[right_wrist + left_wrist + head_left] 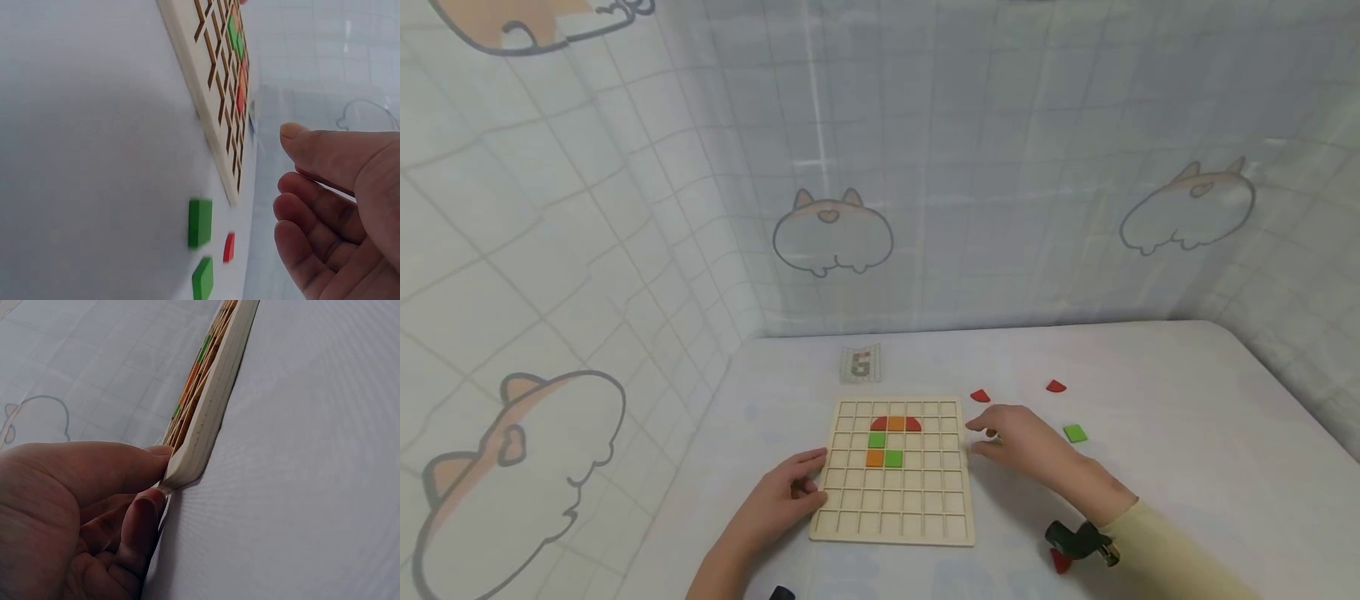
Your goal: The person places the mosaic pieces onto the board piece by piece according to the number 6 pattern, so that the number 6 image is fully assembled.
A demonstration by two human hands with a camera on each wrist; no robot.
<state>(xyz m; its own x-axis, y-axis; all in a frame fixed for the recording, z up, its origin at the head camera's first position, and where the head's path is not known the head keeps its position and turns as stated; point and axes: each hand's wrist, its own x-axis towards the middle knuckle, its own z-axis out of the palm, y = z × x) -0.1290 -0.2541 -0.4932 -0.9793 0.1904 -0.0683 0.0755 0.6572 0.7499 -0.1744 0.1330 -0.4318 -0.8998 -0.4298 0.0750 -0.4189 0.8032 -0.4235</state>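
Cream board (892,502) with brown grid

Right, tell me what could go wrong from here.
The left hand touches the edge of the board, so a nudge might jolt the tiles in its grid. In the head view, the dark wrist device overlaps a red piece, which the right arm could knock aside if it dips.

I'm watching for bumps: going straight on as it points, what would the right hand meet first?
Probably the right edge of the pale rectangular wooden grid board: in the head view, the right hand points towards it. Hand height is unclear, so it might pass above.
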